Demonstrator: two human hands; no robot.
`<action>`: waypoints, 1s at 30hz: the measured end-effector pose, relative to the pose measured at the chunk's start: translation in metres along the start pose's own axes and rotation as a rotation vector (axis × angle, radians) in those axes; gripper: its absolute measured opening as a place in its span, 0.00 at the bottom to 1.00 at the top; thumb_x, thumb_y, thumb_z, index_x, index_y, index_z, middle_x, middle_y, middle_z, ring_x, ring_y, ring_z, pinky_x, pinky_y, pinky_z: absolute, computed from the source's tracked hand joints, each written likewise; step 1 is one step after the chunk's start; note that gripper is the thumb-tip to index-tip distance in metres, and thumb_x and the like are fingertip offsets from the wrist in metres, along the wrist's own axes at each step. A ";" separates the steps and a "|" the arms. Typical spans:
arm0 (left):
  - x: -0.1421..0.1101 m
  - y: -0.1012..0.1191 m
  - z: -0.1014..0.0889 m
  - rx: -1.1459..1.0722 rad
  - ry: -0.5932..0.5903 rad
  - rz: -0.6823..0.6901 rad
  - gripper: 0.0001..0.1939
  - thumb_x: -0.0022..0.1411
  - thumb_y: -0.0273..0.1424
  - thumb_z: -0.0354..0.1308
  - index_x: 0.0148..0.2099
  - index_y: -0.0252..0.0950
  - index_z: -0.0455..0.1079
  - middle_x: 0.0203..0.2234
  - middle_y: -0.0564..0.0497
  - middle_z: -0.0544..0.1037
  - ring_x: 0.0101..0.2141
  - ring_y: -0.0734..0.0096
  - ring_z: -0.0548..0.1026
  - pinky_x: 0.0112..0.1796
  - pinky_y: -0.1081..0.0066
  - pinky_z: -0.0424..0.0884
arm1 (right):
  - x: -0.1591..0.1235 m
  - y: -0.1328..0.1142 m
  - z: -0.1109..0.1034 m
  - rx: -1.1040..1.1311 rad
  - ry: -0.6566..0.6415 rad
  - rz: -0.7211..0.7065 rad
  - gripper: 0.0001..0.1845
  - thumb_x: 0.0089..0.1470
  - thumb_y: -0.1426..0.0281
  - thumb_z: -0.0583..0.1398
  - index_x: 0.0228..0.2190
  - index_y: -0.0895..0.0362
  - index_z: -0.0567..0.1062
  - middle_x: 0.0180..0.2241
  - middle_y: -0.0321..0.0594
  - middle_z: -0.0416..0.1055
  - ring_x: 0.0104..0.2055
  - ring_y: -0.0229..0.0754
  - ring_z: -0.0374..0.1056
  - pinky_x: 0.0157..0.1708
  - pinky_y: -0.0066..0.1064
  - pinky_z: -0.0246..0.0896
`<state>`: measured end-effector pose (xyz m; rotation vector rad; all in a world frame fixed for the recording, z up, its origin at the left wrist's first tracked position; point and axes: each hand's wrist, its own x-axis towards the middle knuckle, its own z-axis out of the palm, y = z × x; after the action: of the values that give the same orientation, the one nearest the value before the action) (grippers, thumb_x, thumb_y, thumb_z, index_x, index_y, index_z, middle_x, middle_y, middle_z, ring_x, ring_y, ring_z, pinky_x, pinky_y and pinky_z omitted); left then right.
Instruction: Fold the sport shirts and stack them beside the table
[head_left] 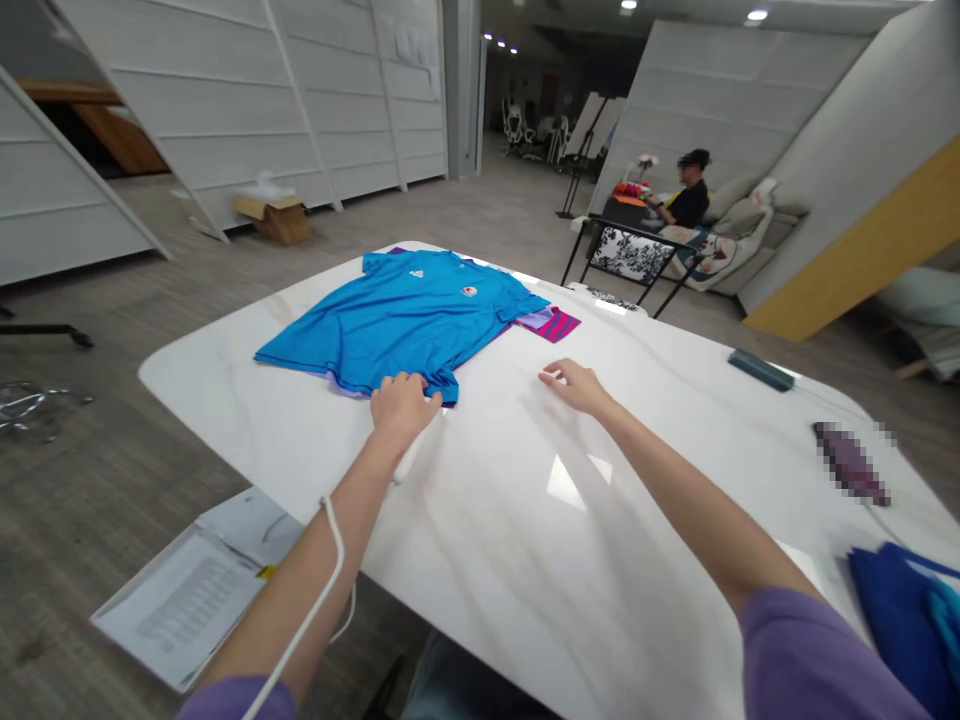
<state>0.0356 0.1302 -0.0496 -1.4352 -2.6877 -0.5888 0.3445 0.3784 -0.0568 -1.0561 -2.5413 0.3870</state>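
Observation:
A blue T-shirt (420,310) with small chest logos lies spread on the white marble-patterned table (495,560). Beneath it, lilac and pink-striped cloth (555,325) shows along the edges. My left hand (405,402) rests at the T-shirt's near corner, its fingers curled on the bunched blue fabric. Under that wrist sits a smooth white object (409,462), mostly hidden, whose kind I cannot make out. My right hand (574,385) hovers over the table to the right of the T-shirt, fingers loosely bent and apart, holding nothing.
A white cable (330,560) runs along my left forearm. To the right lie a dark oblong case (760,370), a blurred purple item (851,462) and folded blue cloth (900,610). Papers (195,600) sit below the left edge. A person (688,195) sits far back.

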 end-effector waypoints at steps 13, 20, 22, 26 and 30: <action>0.027 -0.010 -0.013 -0.100 0.067 0.026 0.15 0.82 0.42 0.52 0.56 0.43 0.77 0.54 0.41 0.85 0.56 0.45 0.81 0.56 0.51 0.73 | 0.241 -0.024 0.071 -0.036 0.048 -0.021 0.22 0.72 0.67 0.62 0.62 0.59 0.83 0.70 0.55 0.72 0.74 0.57 0.67 0.78 0.47 0.62; 0.007 0.023 -0.048 -0.247 0.318 0.222 0.13 0.85 0.40 0.51 0.56 0.42 0.74 0.52 0.43 0.84 0.55 0.48 0.81 0.55 0.54 0.73 | 0.233 -0.016 0.036 -0.025 0.206 0.032 0.21 0.66 0.76 0.58 0.56 0.60 0.82 0.61 0.57 0.77 0.66 0.60 0.70 0.72 0.52 0.68; -0.008 0.039 -0.056 -0.249 0.330 0.294 0.12 0.85 0.40 0.52 0.56 0.42 0.74 0.52 0.43 0.84 0.55 0.47 0.81 0.55 0.53 0.73 | 0.218 -0.010 0.017 -0.017 0.272 0.034 0.23 0.66 0.76 0.57 0.57 0.59 0.83 0.61 0.58 0.76 0.64 0.61 0.71 0.71 0.53 0.69; -0.054 0.078 -0.067 -0.324 0.253 0.471 0.10 0.85 0.38 0.52 0.55 0.43 0.74 0.50 0.44 0.84 0.53 0.50 0.82 0.55 0.54 0.75 | 0.172 0.019 -0.027 -0.011 0.333 0.096 0.25 0.64 0.77 0.55 0.53 0.61 0.87 0.58 0.56 0.78 0.60 0.56 0.74 0.72 0.47 0.69; -0.125 0.124 -0.061 -0.460 0.013 0.631 0.09 0.84 0.37 0.53 0.54 0.45 0.74 0.50 0.46 0.84 0.52 0.55 0.83 0.52 0.58 0.78 | 0.094 0.069 -0.073 -0.007 0.282 0.224 0.27 0.62 0.76 0.56 0.54 0.63 0.89 0.58 0.54 0.80 0.51 0.51 0.80 0.65 0.44 0.75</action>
<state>0.1984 0.0717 0.0197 -2.2202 -1.9629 -1.1687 0.3571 0.5015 0.0028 -1.3032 -2.1869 0.2658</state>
